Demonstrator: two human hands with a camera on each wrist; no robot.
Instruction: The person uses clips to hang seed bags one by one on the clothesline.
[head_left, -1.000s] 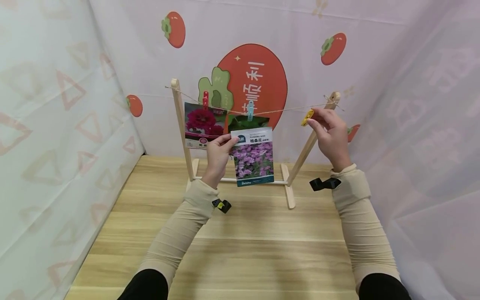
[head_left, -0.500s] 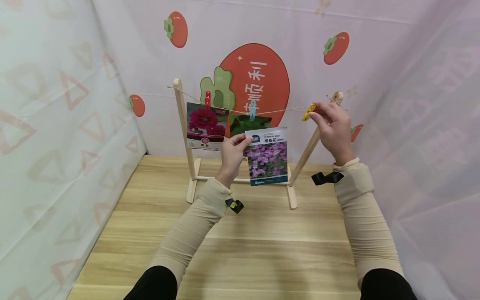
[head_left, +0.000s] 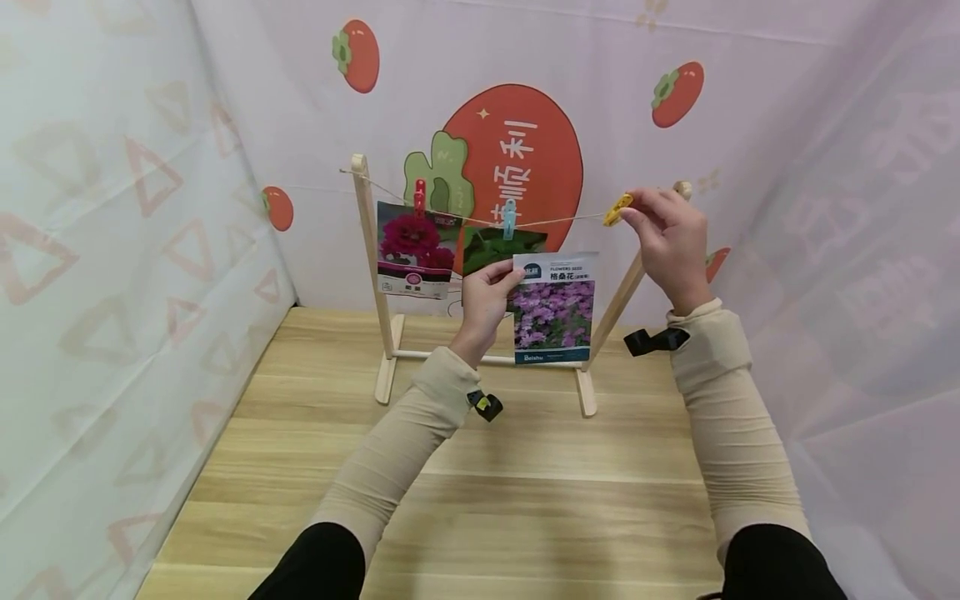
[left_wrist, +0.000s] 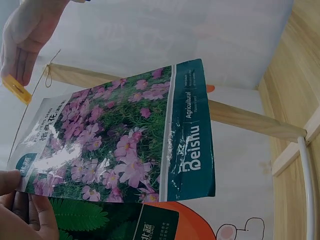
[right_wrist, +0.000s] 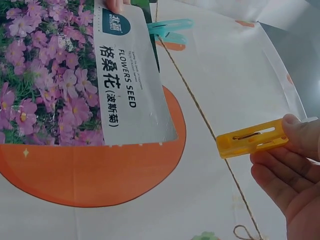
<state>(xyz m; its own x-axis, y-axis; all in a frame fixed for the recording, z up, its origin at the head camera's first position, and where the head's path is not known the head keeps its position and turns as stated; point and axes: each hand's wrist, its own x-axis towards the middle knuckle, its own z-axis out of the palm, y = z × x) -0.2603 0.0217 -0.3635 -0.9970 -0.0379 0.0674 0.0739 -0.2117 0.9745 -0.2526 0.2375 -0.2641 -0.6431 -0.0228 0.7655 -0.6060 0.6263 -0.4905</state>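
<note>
My left hand (head_left: pixel 484 307) pinches the top left corner of a flower seed packet (head_left: pixel 555 321) with pink blossoms, held upright below the string (head_left: pixel 562 221). Between thumb and fingers, my right hand (head_left: pixel 675 246) holds a yellow clothespin (head_left: pixel 617 210) by one end. In the right wrist view the other end of that clothespin (right_wrist: pixel 250 140) overlaps the string; whether it grips the string I cannot tell. The packet's top edge is apart from the clothespin. Left of it, a red clothespin (head_left: pixel 420 200) and a light blue clothespin (head_left: pixel 510 221) hold two packets on the string.
The string runs between two wooden posts (head_left: pixel 372 258) of a stand on a wood-grain table (head_left: pixel 480 508). A white crossbar (head_left: pixel 420 356) joins the posts low down. Behind hangs a printed curtain (head_left: pixel 630 150), and more fabric closes both sides.
My left hand has carried the seed packet to the right, out from in front of the hanging packets. My right hand has risen slightly with the yellow clothespin.
</note>
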